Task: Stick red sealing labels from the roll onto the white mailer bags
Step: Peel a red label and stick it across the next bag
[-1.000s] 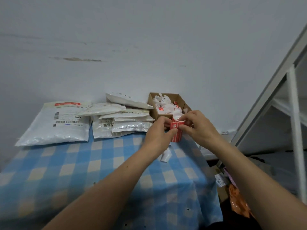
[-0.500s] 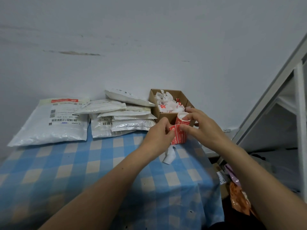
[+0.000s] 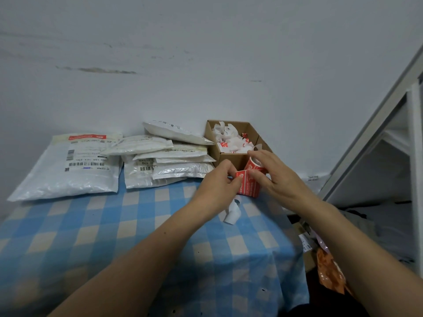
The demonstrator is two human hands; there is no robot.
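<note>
I see both hands meeting just right of frame centre, above the far right part of the surface (image 3: 114, 225), which carries a blue and cream checked cloth. The left hand (image 3: 217, 181) has its grip pinched on the left edge of the red label (image 3: 248, 187), thumb and fingers curled against it. The right hand (image 3: 272, 177) has its grip curled over the roll (image 3: 253, 167), fingertips on the label's top edge. I cannot tell how far the label is lifted off its backing. The roll sits tilted, touching the front wall of the box (image 3: 231, 159). A white backing strip (image 3: 232, 212) hangs below the hands and curls onto the cloth. The box is open cardboard, against the wall, holding crumpled white scraps (image 3: 229, 143) with red bits. The bags (image 3: 174, 163) lie stacked just left of the box, centre of frame, the top one tilted against the box rim. A big bag (image 3: 68, 170) lies flat at centre left, a red label across its top edge and barcodes showing. A white shelf frame (image 3: 389, 110) stands along the right edge of the frame. An orange packet (image 3: 329, 271) lies below the surface at lower right.
</note>
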